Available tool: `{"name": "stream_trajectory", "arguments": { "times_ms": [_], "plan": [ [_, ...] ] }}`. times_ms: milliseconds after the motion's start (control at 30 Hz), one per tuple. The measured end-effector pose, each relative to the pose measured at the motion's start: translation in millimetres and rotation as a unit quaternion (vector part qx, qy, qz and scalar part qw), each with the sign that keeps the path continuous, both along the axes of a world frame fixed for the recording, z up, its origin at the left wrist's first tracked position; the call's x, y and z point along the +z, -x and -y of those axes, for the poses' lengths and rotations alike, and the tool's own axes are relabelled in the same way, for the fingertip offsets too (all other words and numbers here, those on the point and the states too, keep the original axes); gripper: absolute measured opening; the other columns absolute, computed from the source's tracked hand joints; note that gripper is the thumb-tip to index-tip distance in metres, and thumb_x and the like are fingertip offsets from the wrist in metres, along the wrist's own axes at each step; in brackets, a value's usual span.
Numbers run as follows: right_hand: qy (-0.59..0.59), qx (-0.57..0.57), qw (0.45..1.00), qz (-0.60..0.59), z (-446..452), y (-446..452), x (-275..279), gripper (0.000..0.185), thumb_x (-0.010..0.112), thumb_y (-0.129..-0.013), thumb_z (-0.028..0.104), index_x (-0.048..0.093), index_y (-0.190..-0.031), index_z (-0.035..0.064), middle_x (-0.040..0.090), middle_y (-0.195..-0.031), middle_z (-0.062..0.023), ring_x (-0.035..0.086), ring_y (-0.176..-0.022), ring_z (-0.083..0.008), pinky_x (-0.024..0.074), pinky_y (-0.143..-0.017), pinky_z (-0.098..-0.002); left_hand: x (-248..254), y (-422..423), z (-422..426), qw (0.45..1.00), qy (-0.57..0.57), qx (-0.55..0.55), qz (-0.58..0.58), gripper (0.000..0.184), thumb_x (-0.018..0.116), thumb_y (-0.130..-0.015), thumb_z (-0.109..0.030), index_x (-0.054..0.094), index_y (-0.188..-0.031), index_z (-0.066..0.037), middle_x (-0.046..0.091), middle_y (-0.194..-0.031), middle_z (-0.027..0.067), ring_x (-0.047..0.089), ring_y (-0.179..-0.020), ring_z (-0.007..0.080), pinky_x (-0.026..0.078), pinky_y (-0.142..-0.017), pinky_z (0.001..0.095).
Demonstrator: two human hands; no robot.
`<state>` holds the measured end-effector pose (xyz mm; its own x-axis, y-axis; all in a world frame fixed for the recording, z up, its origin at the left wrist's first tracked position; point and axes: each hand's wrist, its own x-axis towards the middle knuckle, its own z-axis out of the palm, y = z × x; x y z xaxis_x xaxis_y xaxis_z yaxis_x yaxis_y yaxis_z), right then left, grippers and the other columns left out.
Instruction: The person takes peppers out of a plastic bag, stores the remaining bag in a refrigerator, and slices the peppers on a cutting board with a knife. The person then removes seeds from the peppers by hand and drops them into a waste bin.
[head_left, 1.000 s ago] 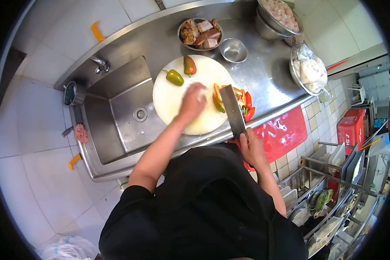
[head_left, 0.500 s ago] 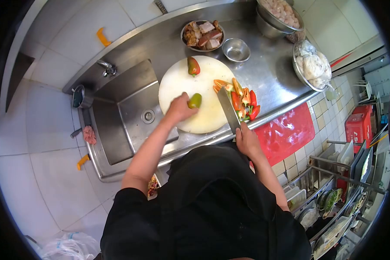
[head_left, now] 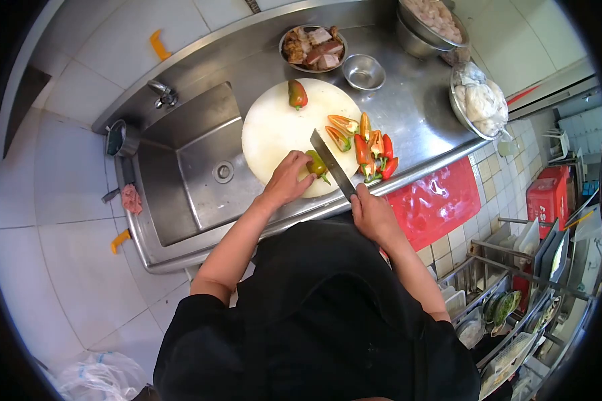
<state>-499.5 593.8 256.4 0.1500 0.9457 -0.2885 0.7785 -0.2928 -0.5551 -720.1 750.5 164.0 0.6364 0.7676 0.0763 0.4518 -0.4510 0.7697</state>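
On the near part of the round white cutting board (head_left: 267, 127), my left hand (head_left: 287, 179) holds a green pepper (head_left: 316, 162) with its fingers bent around it. The pepper's stem points toward me. My right hand (head_left: 373, 212) is closed around the handle of a knife (head_left: 333, 164), whose broad blade lies just right of the green pepper. A red and green pepper (head_left: 297, 95) rests whole at the board's far side. Cut pepper pieces (head_left: 376, 144), red and orange, are gathered at the board's right edge and partly on the steel counter.
Behind the board stand a bowl of meat chunks (head_left: 312, 49) and a small steel bowl (head_left: 364, 72). A bowl with a plastic bag (head_left: 478, 103) is at the right. The sink (head_left: 194, 160) lies left, a red sheet (head_left: 435, 200) beyond the counter's front edge.
My left hand has taken hold of the green pepper and brought it nearer, beside the blade, turning its stem toward me. The knife in my right hand has moved left, away from the cut pieces.
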Motion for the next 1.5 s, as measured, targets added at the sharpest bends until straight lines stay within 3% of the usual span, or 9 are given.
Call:
{"name": "stream_trajectory", "arguments": {
  "times_ms": [333,733,800,1133,1333,1400,1433,1467,1500],
  "plan": [
    [-0.026,0.013,1.0,0.012,-4,11,15,0.02,0.053,-0.108,0.021,0.055,-0.111,0.0013,0.07,-0.081,-0.0293,0.07,-0.082,-0.0503,0.054,-0.075,-0.0634,-2,-11,1,1.0,-0.018,-0.002,-0.01,0.05,0.078,-0.093,-0.027,0.067,-0.134,0.0,0.061,-0.127,0.0192,0.064,-0.117,0.0379,0.054,-0.102,0.0447],
    [0.055,0.09,0.989,0.1,-23,17,0,0.011,0.048,-0.102,0.006,0.051,-0.109,-0.0014,0.072,-0.079,-0.0256,0.073,-0.08,-0.046,0.0574,-0.071,-0.0588,-16,-11,-2,1.0,-0.001,0.014,0.015,0.048,0.08,-0.089,-0.025,0.068,-0.132,-0.007,0.062,-0.127,0.0173,0.064,-0.119,0.036,0.055,-0.102,0.0446],
    [0.033,0.081,0.993,0.081,-24,16,-5,0.017,0.051,-0.107,0.014,0.05,-0.109,-0.0023,0.069,-0.075,-0.029,0.07,-0.074,-0.0504,0.0524,-0.067,-0.0638,-16,-11,-1,1.0,0.004,0.015,0.02,0.048,0.08,-0.089,-0.025,0.069,-0.132,-0.007,0.062,-0.127,0.0168,0.064,-0.119,0.0355,0.055,-0.102,0.0443],
    [0.031,0.014,0.999,0.035,-34,-4,-53,0.021,0.053,-0.11,0.02,0.049,-0.113,0.0003,0.069,-0.081,-0.0339,0.069,-0.08,-0.0552,0.0525,-0.073,-0.066,-22,-12,7,0.998,0.007,0.014,0.053,0.049,0.084,-0.086,-0.022,0.068,-0.128,-0.005,0.059,-0.126,0.019,0.063,-0.119,0.0372,0.054,-0.102,0.0438],
    [-0.014,-0.073,0.996,-0.051,-7,-20,-35,0.024,0.056,-0.111,0.024,0.054,-0.116,0.0008,0.07,-0.099,-0.0353,0.068,-0.101,-0.0548,0.0511,-0.08,-0.0606,-32,-37,12,0.992,0.033,0.073,0.1,0.047,0.086,-0.086,-0.021,0.066,-0.126,-0.004,0.058,-0.125,0.0196,0.063,-0.116,0.0378,0.054,-0.1,0.0442],
    [-0.084,-0.144,0.983,-0.08,0,-27,-27,0.024,0.055,-0.112,0.024,0.057,-0.112,-0.0001,0.069,-0.096,-0.0306,0.071,-0.092,-0.0464,0.0514,-0.076,-0.0525,-34,-54,8,0.991,0.028,0.078,0.109,0.047,0.085,-0.087,-0.021,0.066,-0.125,-0.003,0.058,-0.125,0.0195,0.063,-0.114,0.0381,0.054,-0.099,0.0445],
    [-0.122,-0.166,0.972,-0.114,2,-32,-27,0.021,0.054,-0.113,0.021,0.057,-0.109,0.0003,0.064,-0.085,-0.0189,0.063,-0.077,-0.0291,0.0499,-0.071,-0.0437,-31,-64,4,0.99,0.033,0.08,0.11,0.046,0.085,-0.087,-0.021,0.065,-0.124,-0.002,0.057,-0.126,0.0192,0.063,-0.114,0.0386,0.054,-0.099,0.0446],
    [-0.126,-0.169,0.971,-0.115,5,-36,-24,0.021,0.054,-0.113,0.021,0.057,-0.109,0.0003,0.064,-0.085,-0.0189,0.063,-0.077,-0.0291,0.0499,-0.071,-0.0437,-28,-71,0,0.99,0.039,0.082,0.112,0.046,0.085,-0.087,-0.021,0.065,-0.123,-0.001,0.057,-0.126,0.019,0.063,-0.114,0.0391,0.053,-0.099,0.0447],
    [-0.138,-0.19,0.965,-0.116,7,-38,-20,0.019,0.054,-0.113,0.019,0.057,-0.109,0.0007,0.061,-0.083,-0.0146,0.059,-0.076,-0.0235,0.0488,-0.069,-0.0406,-24,-77,-5,0.991,0.042,0.072,0.108,0.046,0.085,-0.087,-0.021,0.065,-0.123,-0.001,0.059,-0.127,0.0193,0.063,-0.115,0.039,0.053,-0.1,0.0444]
  ]
}}
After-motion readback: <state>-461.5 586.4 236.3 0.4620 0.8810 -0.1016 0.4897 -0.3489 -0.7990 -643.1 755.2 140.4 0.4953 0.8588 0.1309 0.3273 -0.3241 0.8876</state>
